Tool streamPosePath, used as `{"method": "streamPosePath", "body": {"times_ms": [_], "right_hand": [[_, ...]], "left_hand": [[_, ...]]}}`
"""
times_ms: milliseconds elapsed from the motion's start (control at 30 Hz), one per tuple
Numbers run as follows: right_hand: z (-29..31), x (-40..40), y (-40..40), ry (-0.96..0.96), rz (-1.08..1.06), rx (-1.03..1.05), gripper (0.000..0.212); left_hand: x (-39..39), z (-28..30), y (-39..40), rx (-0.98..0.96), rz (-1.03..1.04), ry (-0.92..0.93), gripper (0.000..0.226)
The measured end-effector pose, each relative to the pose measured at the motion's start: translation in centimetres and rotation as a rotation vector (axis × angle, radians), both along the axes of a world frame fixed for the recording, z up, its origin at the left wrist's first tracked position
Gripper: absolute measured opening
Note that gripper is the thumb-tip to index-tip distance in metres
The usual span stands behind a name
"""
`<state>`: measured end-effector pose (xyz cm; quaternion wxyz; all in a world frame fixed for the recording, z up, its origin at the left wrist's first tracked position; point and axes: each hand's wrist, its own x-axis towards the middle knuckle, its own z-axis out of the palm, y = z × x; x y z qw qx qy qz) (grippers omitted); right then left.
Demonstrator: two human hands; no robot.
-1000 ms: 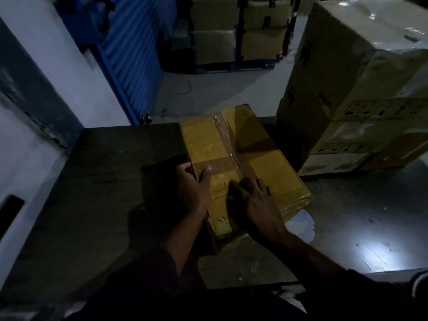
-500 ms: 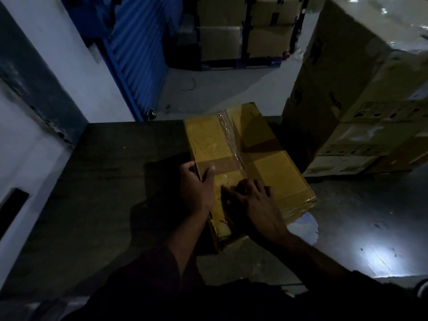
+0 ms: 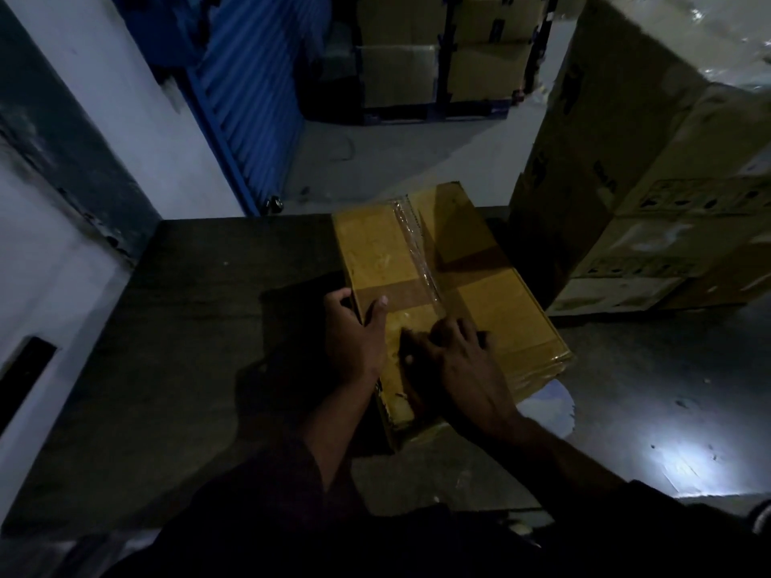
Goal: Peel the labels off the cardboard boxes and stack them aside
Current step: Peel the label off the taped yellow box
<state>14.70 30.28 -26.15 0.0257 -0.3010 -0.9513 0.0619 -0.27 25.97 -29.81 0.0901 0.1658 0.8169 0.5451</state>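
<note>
While left hand grips box, right hand picks.

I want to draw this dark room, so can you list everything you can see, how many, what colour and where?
Flat cardboard box: one, yellow-brown, on the table, clear tape along its middle, brown tape across it.
Table: one, dark, under the box.
Big cardboard boxes: a stack, count unclear, pale brown, right of the table.
Far boxes: several, brown, at the back.
Shutter: one, blue, back left.
Wall: white, on the left.
Floor: grey, with a bright light patch.
Left hand: grips the box's left edge.
Right hand: fingers curled on the box top.
</note>
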Motion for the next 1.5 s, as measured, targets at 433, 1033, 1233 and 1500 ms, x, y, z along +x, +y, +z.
{"method": "streamPosePath", "body": {"times_ms": [433, 1033, 1233, 1500], "right_hand": [[1.0, -0.1, 1.3, 0.043, -0.104, -0.023, 0.039], [0.5, -0.2, 0.1, 0.023, 0.043, 0.003, 0.039], [0.6, 0.0, 0.7, 0.036, -0.002, -0.006, 0.038], [0.5, -0.2, 0.0, 0.045, 0.027, 0.006, 0.042]], "left_hand": [[0.1, 0.4, 0.0, -0.006, 0.001, -0.008, 0.050], [0.0, 0.2, -0.2, 0.015, -0.023, -0.025, 0.047], [0.0, 0.3, -0.2, 0.013, -0.020, -0.037, 0.048], [0.0, 0.3, -0.2, 0.014, -0.017, -0.030, 0.049]]}}
